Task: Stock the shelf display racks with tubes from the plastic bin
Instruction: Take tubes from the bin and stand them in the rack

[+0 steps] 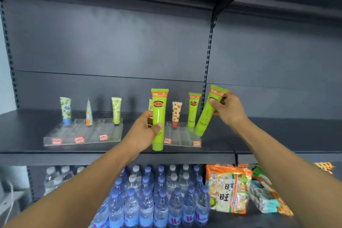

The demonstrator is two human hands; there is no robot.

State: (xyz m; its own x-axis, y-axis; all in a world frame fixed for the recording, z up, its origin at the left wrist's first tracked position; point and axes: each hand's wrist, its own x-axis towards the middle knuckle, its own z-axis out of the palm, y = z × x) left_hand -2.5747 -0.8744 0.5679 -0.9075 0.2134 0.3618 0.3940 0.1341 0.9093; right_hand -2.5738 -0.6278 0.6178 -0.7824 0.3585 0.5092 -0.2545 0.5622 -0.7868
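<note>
Green tube in left hand: the left hand (148, 127) has its fingers and thumb wrapped round the middle of a green tube (158, 116). It stands straight up, cap down, in front of the right clear rack (182, 136).
Green tube in right hand: the right hand (228, 110) pinches the flat top end of a second green tube (207, 112). It leans, and its cap end is low over the right side of the right clear rack.
How the tubes feel: they look light and soft, so a hard squeeze may dent them. The skin looks smooth and a bit slippy. I think the middle or the flat top end is the best place to hold.
Tubes put away: a strawberry tube (176, 114) and a third green tube (193, 110) stand at the back of the right clear rack.
Other rack: left of the right clear rack sits a left clear rack (83, 135) with three small tubes at its back.
Bin: I cannot see the plastic bin.
Shelf: the right clear rack sits on a dark flat shelf (27, 131) with a dark wall behind.
Below: under the right clear rack stand water bottles (159, 200) and snack bags (229, 189).
</note>
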